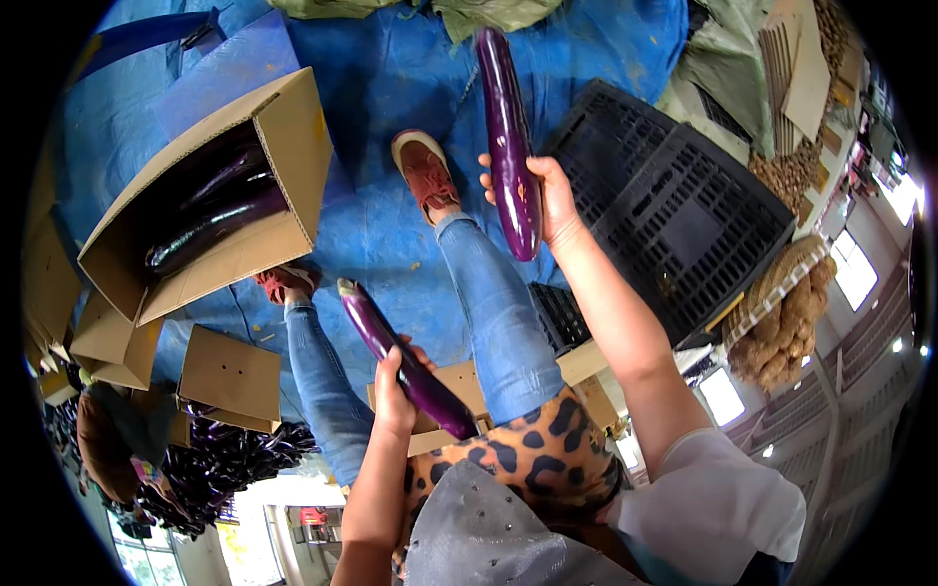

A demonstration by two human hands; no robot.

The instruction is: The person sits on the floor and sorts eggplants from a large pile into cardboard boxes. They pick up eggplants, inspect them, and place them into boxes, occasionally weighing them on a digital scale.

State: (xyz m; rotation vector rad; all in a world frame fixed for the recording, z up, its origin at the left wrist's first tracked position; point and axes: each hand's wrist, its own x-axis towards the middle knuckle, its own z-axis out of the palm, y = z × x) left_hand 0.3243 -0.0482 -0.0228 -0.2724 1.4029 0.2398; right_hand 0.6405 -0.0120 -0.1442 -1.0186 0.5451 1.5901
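My left hand [398, 384] is wrapped around the middle of a long purple eggplant [371, 326], close to my lap. Its green-capped stem end points up and left. Farther out, my right hand [553, 194] grips another glossy purple eggplant [506, 124] near its rounded end, which has a few tan scars on its skin. To the left, an open cardboard box [297, 165] faces me, with several eggplants [227, 223] lying inside. Deep shadow hides part of the box's contents.
Blue sheeting [381, 80] covers the ground. At the right are black plastic crates [689, 227] and a mesh sack of brown produce [780, 329]. Smaller cardboard boxes [231, 373], a large eggplant heap [227, 469] and another person [110, 447] are at lower left.
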